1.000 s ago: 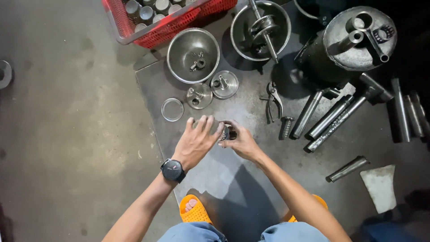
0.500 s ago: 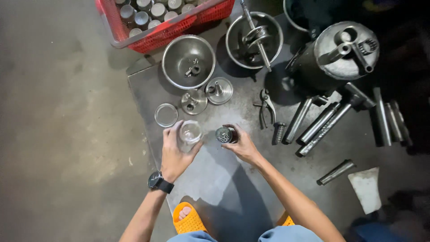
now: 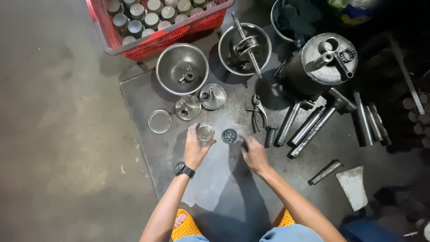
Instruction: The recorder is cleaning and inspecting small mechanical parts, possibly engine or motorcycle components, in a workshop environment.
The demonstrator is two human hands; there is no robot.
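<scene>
Glass cup (image 3: pixel 205 132) on the grey steel plate (image 3: pixel 143 107), left hand (image 3: pixel 195 150) curled round it; dark round metal part (image 3: pixel 229 136) just beside the right hand (image 3: pixel 254 154).

The cup looks light, rigid, smooth-walled and breakable, so a wrap around its side wall suits it, which is how the left fingers sit now. The right fingers curl loosely next to the dark part; whether they grip anything cannot be told. That part looks dense and hard. Its top holds something grainy, too small to make out. Nearby pliers (image 3: pixel 258 111) lie untouched.
</scene>
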